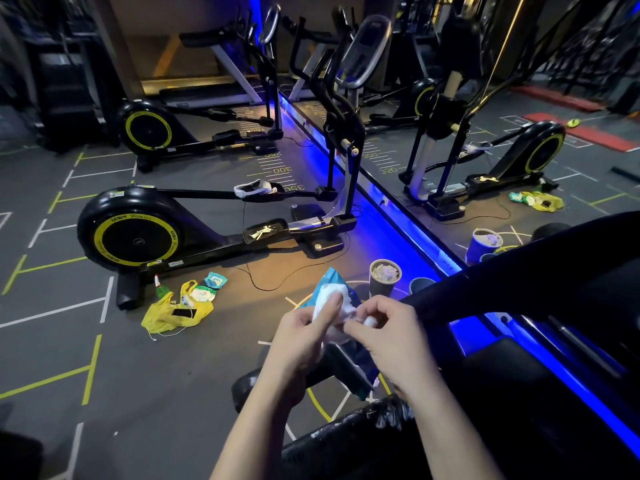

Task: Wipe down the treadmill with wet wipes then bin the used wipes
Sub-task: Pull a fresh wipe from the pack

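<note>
My left hand [304,336] holds a blue wet-wipe pack [330,280] with a bunch of white wipe [332,294] sticking out of its top. My right hand [384,336] pinches the white wipe at its right end, close against the left hand. The black treadmill [540,278] fills the right side, its curved handrail running just right of my hands. A paper cup [384,282] stuffed with used white wipes stands on the floor just beyond my hands, with a second, dark cup [420,285] next to it.
An elliptical trainer [138,233] with a yellow-ringed wheel stands to the left. By it lie a yellow plastic bag [173,311], wipe packs [215,280] and a spray bottle [160,289]. A mirror wall with a blue light strip [388,216] runs behind. A black bin-liner rim [363,424] shows below.
</note>
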